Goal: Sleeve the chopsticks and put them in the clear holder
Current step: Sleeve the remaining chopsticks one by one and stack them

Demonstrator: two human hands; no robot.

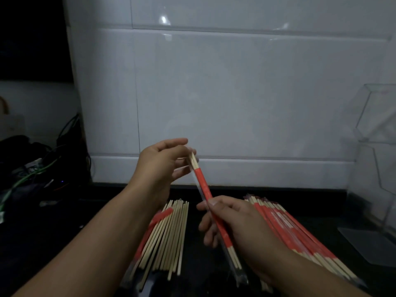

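Both hands point(162, 161) point(233, 221) grip one sleeved chopstick pair point(203, 185).

My right hand point(233, 219) hides the sleeve's point(203, 185) middle; the holder point(377, 129) is cut by the right edge; the left clutter point(27, 168) is too dark to identify.

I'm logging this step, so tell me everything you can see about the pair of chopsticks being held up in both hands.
The sleeved pair is pale wood inside a clear wrapper with a red band along its middle. It is held in the air, slanting from upper left to lower right, above the dark counter. The left hand pinches the top end, where bare wood tips show. The right hand grips the red middle. The wrapper's clear lower end extends past the sticks.
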